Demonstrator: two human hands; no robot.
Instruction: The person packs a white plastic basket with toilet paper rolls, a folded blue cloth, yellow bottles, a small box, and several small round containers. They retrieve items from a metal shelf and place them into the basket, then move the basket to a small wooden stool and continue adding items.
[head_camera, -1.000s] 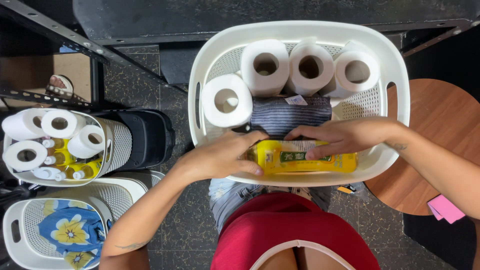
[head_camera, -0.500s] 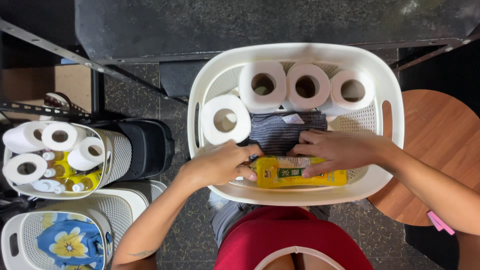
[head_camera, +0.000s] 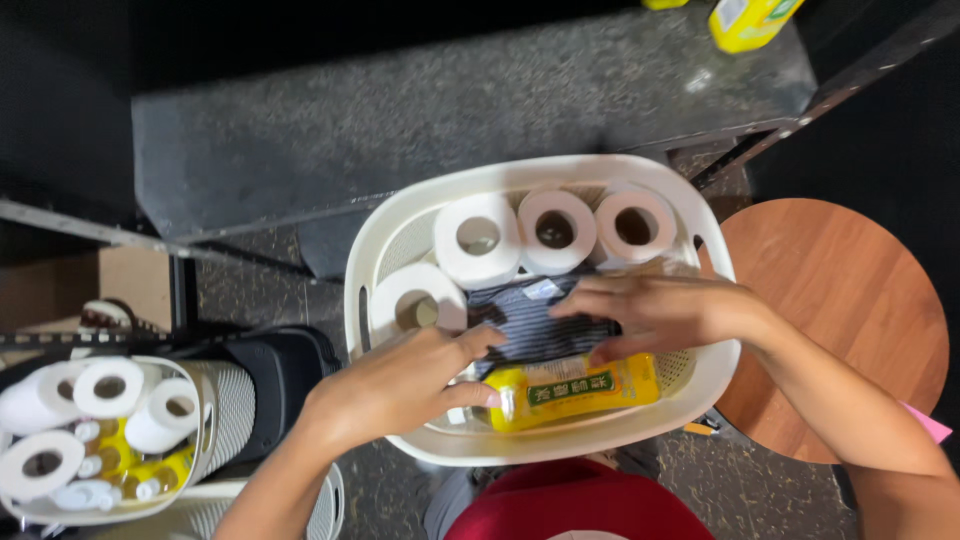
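White basket (head_camera: 372, 262): sitting in front of the person, holding four paper rolls, a folded striped cloth and a yellow bottle.
Rolls (head_camera: 556, 231): three are standing in a row along the far wall, a fourth (head_camera: 417, 302) is sitting at the left side, all with cores facing up.
Cloth (head_camera: 535, 330): lying in the middle, between the rolls and the bottle.
Bottle (head_camera: 572, 390): lying on its side along the near wall, green label facing up.
Left hand (head_camera: 400, 385): resting over the near left corner, fingers loosely curled and touching the bottle's left end and the cloth edge; nothing clasped.
Right hand (head_camera: 660, 315): lying flat on the cloth, fingers stretched leftward, palm down, gripping nothing.
Round wooden stool (head_camera: 850, 310): standing just right of the basket.
Second basket (head_camera: 215, 420): sitting at lower left, holding rolls and yellow bottles.
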